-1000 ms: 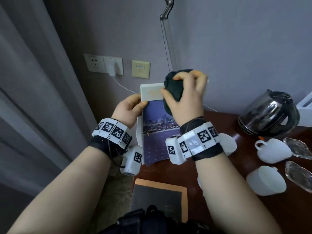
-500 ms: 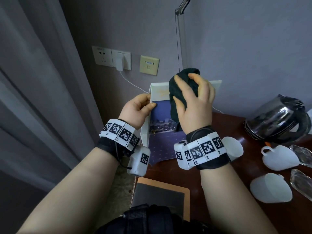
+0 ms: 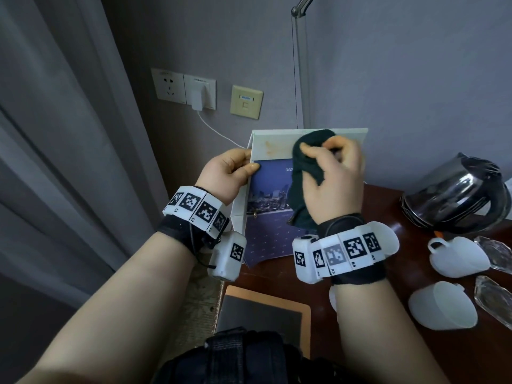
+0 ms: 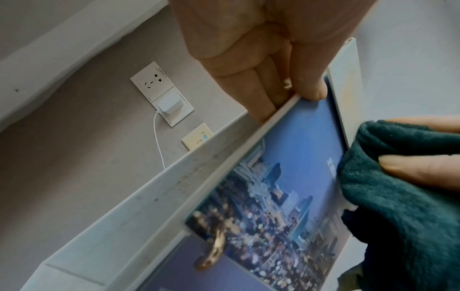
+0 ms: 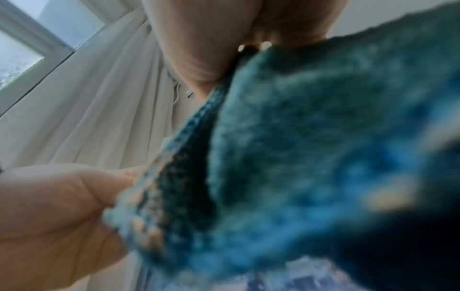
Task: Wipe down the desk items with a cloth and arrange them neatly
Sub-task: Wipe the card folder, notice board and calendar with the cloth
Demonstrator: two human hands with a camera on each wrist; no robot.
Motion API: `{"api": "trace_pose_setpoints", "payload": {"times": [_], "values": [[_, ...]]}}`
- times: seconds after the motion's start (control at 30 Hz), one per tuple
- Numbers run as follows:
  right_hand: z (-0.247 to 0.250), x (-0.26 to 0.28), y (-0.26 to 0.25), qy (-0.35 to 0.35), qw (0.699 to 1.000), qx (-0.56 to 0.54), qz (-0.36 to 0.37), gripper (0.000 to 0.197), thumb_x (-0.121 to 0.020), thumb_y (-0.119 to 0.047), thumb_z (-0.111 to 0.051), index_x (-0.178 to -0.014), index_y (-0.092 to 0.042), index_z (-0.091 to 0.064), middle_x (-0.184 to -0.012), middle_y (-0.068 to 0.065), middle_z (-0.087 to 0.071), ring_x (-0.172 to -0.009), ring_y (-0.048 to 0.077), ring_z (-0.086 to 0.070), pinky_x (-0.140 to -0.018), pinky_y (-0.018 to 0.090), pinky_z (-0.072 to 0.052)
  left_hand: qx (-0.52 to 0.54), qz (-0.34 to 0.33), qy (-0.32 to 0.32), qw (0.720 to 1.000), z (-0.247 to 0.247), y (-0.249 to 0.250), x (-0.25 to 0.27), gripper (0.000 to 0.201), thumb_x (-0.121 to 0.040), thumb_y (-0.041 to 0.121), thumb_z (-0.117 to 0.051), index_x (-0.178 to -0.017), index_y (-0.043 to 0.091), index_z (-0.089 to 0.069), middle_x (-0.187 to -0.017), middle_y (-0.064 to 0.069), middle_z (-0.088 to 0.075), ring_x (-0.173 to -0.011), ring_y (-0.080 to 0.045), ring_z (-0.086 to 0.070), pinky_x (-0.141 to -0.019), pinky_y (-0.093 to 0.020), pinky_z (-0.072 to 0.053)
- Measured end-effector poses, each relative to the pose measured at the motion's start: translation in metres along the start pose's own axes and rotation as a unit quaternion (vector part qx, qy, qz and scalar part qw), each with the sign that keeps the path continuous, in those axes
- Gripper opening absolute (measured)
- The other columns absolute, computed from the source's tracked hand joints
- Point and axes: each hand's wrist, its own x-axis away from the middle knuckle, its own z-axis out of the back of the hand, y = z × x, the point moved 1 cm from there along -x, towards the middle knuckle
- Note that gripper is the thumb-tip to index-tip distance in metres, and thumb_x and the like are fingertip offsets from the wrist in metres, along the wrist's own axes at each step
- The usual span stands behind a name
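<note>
Slid down from the box's top edge onto its upper front face since half a second ago: dark green cloth, bunched under the right hand. Now pressed against the white box where the pale top band meets the blue cityscape print, just below a faint orange stain on that band.

Stands upright at the desk's back left corner, long axis vertical, printed front facing the person, resting on the dark wood desk. Lies directly ahead of both sets of fingers, the cloth flat against its face.

Right fingers curled round the cloth, thumb pinching a fold; loose tail hanging down past the wrist. Left hand clamped on the box's upper left edge, thumb on the front, fingers wrapped behind, seen plainly in the left wrist view. Nearer to the unwiped lower face: the right hand, so probably a downward stroke along the long axis, with the left holding against tipping.

Beyond the fingers to the right: steel kettle, white cups lying on their sides, clear glass pieces. Nearer the body: dark tablet with orange border. Behind, wall sockets with a plugged charger and a lamp arm.
</note>
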Motion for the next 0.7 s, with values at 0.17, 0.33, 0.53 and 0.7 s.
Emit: {"api": "trace_pose_setpoints", "payload": {"times": [0.17, 0.33, 0.53, 0.7], "values": [[-0.016, 0.000, -0.028, -0.068, 0.995, -0.046, 0.062, 0.036, -0.069, 0.001, -0.069, -0.101, -0.016, -0.070, -0.123, 0.015, -0.052, -0.106, 0.039, -0.050, -0.088, 0.046, -0.048, -0.015, -0.011, -0.012, 1.000, 0.002, 0.002, -0.001, 0.029, -0.089, -0.006, -0.051, -0.091, 0.022, -0.060, -0.066, 0.020, -0.067, -0.069, 0.005, -0.061, -0.078, -0.022, -0.051], [-0.017, 0.002, -0.027, -0.050, 0.996, -0.018, 0.066, 0.044, -0.064, 0.009, -0.063, -0.099, -0.017, -0.071, -0.117, 0.013, -0.056, -0.104, 0.033, -0.045, -0.083, 0.041, -0.048, 0.020, 0.001, -0.015, 1.000, 0.003, 0.002, -0.001, 0.025, -0.090, -0.007, -0.050, -0.097, 0.015, -0.060, -0.067, 0.017, -0.069, -0.068, 0.002, -0.063, -0.078, -0.023, -0.053], [-0.011, -0.004, -0.018, 0.010, 1.000, -0.001, 0.008, 0.042, -0.069, 0.005, -0.058, -0.102, -0.018, -0.069, -0.121, 0.013, -0.053, -0.106, 0.033, -0.043, -0.086, 0.042, -0.047, 0.028, 0.007, -0.035, 0.999, -0.003, 0.003, 0.000, 0.029, -0.090, -0.007, -0.049, -0.109, 0.015, -0.056, -0.066, 0.019, -0.069, -0.068, 0.005, -0.063, -0.075, -0.018, -0.053], [-0.015, -0.006, -0.031, -0.015, 0.998, -0.021, 0.060, 0.048, -0.067, 0.002, -0.062, -0.112, -0.016, -0.065, -0.118, 0.013, -0.055, -0.103, 0.031, -0.044, -0.086, 0.042, -0.046, 0.025, 0.003, -0.031, 0.999, -0.003, 0.006, 0.002, 0.030, -0.090, -0.008, -0.048, -0.113, 0.011, -0.055, -0.064, 0.018, -0.068, -0.066, 0.006, -0.062, -0.073, -0.015, -0.053]]}}
